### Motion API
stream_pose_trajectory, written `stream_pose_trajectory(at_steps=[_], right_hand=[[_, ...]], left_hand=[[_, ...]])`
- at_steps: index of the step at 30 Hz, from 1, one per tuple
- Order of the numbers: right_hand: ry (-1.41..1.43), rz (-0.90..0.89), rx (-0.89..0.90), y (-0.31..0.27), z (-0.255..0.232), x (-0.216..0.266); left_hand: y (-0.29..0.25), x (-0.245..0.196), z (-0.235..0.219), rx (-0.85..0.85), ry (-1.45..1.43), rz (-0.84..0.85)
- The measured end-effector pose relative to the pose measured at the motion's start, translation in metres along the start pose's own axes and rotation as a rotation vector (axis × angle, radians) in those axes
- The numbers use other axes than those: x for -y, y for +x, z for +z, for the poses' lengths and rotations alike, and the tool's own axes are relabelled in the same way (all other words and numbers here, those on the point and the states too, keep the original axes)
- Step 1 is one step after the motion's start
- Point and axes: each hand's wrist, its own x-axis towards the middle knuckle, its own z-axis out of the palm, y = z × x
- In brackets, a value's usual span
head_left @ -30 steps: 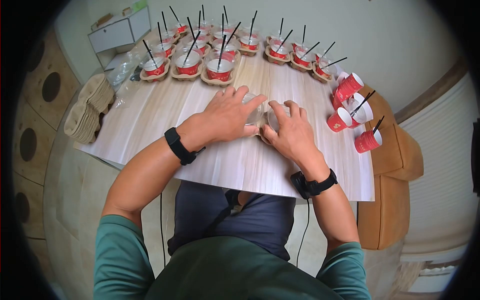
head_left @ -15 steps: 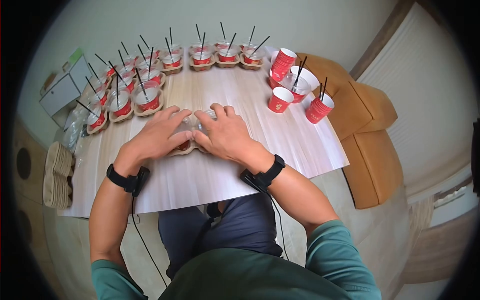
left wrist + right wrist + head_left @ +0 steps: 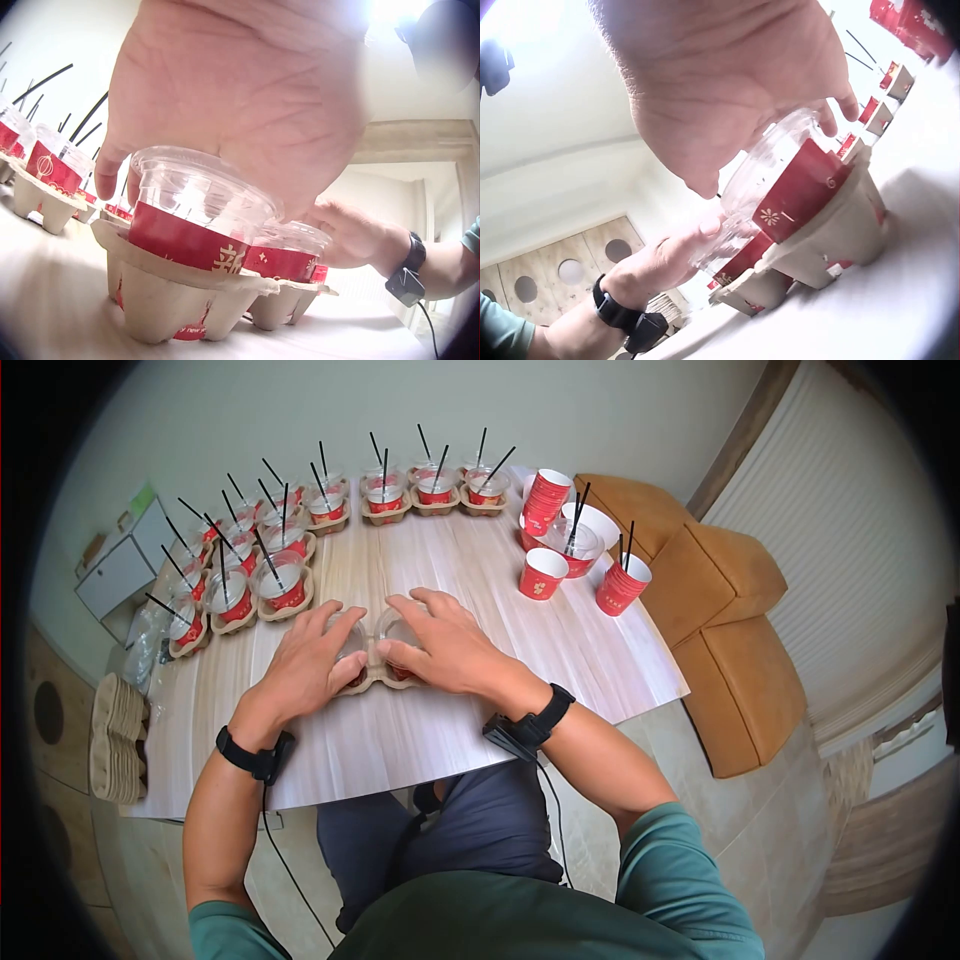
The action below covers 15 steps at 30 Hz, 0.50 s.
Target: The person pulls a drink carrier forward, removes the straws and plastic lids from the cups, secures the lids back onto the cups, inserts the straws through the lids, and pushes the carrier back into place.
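A brown pulp cup carrier (image 3: 375,668) sits on the table in front of me, holding two clear lidded cups with red sleeves. My left hand (image 3: 302,660) lies over the left cup (image 3: 187,234), palm above its lid and fingers spread across the far side. Over the right cup (image 3: 802,184) is my right hand (image 3: 452,648), with its palm close over the lid and fingertips reaching past the far rim. In the head view both thumbs lie toward the middle, and the hands hide much of the cups. No straw shows in either cup.
Several carriers of red-sleeved cups with black straws (image 3: 224,572) stand at the back and left. Red paper cups (image 3: 544,574) and a cup stack with straws (image 3: 624,588) are at the right. Stacked empty carriers (image 3: 118,740) sit at the left edge; a brown sofa (image 3: 740,640) is beyond.
The head view has turned, so the table's contents sit farther left in it. Both hands stay over the two cups, with more of the carrier's front edge showing between them.
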Motion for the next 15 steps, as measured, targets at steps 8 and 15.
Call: stream_pose_trajectory(at_steps=[8, 15], right_hand=[[0.314, -0.039, -0.441, -0.02, -0.034, -0.03], [0.387, 0.053, -0.691, -0.044, -0.074, -0.078]], left_hand=[[0.0, -0.001, 0.001, -0.016, 0.007, -0.007], [-0.001, -0.003, 0.002, -0.032, -0.009, -0.018]])
